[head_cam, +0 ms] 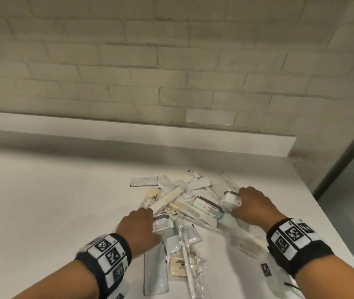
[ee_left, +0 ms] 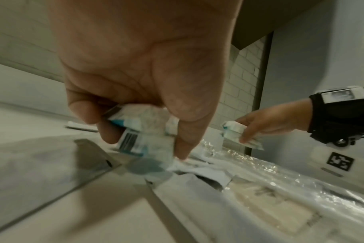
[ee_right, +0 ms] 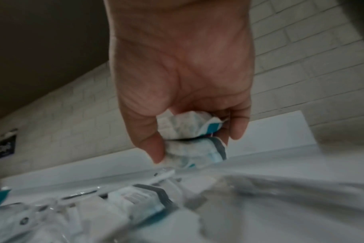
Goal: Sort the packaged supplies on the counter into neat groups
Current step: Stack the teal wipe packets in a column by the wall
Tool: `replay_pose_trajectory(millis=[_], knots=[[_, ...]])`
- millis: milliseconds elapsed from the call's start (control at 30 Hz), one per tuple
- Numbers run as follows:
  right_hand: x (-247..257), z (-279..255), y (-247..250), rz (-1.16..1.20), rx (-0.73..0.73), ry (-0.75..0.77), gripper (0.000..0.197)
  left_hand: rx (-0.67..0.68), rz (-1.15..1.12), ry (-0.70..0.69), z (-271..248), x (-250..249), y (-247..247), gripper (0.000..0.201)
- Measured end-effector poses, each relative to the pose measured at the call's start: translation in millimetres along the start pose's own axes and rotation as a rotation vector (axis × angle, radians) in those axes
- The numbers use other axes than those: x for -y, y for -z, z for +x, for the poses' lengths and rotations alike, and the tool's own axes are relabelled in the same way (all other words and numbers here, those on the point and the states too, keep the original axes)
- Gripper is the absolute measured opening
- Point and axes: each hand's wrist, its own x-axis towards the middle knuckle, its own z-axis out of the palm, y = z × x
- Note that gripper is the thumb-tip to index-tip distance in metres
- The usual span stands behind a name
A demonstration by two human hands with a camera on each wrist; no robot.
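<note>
You are at the very start of the sort, as far as these views show. The supplies still lie in one mixed heap (head_cam: 178,210) on the white counter (head_cam: 53,201), toward its right edge and well in from the back wall; no separate group has been laid out anywhere on the bare surface to the left.

Your left hand (head_cam: 138,228) is at the heap's left side, fingers curled round a small white-and-teal packet with a barcode (ee_left: 135,139); the left wrist view shows thumb and fingers pinching it, the thumb tip down on the wrappers beneath. Whether it is fully lifted clear I cannot tell.

Your right hand (head_cam: 255,207) is at the heap's right side, its grip wrapped round a like packet (ee_right: 187,129), crumpled in the fingers just above another of the same kind.

Left in the heap: one more teal-trimmed packet (head_cam: 208,207) in the middle, wrapped combs (head_cam: 190,211), flat white sachets (head_cam: 143,181) at the far side, soap-like bars in clear wrap (head_cam: 178,268) at the near side, and long clear sleeves.

Since both hands hold the same sort of item, I judge you are beginning the first group. Nearly everything remains: choose a spot, set these two down together, then work through each kind.
</note>
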Motion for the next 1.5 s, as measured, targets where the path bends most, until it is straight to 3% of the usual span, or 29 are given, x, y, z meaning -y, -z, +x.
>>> replay_pose_trajectory(millis=[100,233,433,533,633,700,800,900,967,1100,1200,1300,1400,1500], knots=[[27.1,9.0,5.7,0.193,-0.004,0.086,0.039,-0.095,-0.099,0.027,-4.3,3.3,7.4,0.050],[61.4,17.5,-7.4,0.104,0.045,0.132,0.048,-0.108,-0.130,0.120,-5.7,29.3,26.5,0.043],[70.2,20.5,-15.3,0.017,0.082,0.098,0.058,0.021,-0.004,0.255,-10.2,101.3,26.3,0.050],[78.6,13.8,1.1,-0.059,0.019,0.085,0.055,0.120,-0.007,0.226,-10.1,128.7,21.4,0.054],[114.8,3.9,23.1,0.074,-0.071,0.085,0.054,0.171,-0.065,0.138,-5.0,146.4,23.9,0.052],[154.5,-12.9,25.3,0.134,-0.034,0.271,0.054,0.160,-0.062,0.074,1.5,153.4,28.4,0.050],[226.1,-52.7,2.5,0.172,0.153,0.571,0.041,0.117,-0.045,0.022,14.9,170.3,36.3,0.055],[272.7,-68.0,-26.4,0.062,0.177,0.734,0.042,0.093,-0.080,-0.024,28.6,188.7,43.1,0.060],[283.3,-59.6,-34.1,0.016,0.153,0.712,0.041,0.096,-0.115,-0.080,36.1,201.8,44.0,0.060],[262.4,-32.6,-38.9,-0.047,0.160,0.462,0.038,0.148,-0.133,-0.211,42.4,210.2,45.0,0.050],[250.7,-13.2,-27.7,-0.170,0.241,0.257,0.051,0.272,-0.171,-0.233,51.7,207.8,47.3,0.037],[250.8,-1.8,-20.0,-0.207,0.211,0.157,0.067,0.305,-0.249,-0.178,69.5,216.5,49.4,0.046],[265.2,1.0,-14.8,-0.209,0.130,0.201,0.098,0.207,-0.262,-0.092,86.8,230.6,54.8,0.044],[297.4,-2.7,-14.3,-0.193,0.024,0.433,0.079,0.156,-0.260,-0.033,95.0,238.2,59.1,0.038]])
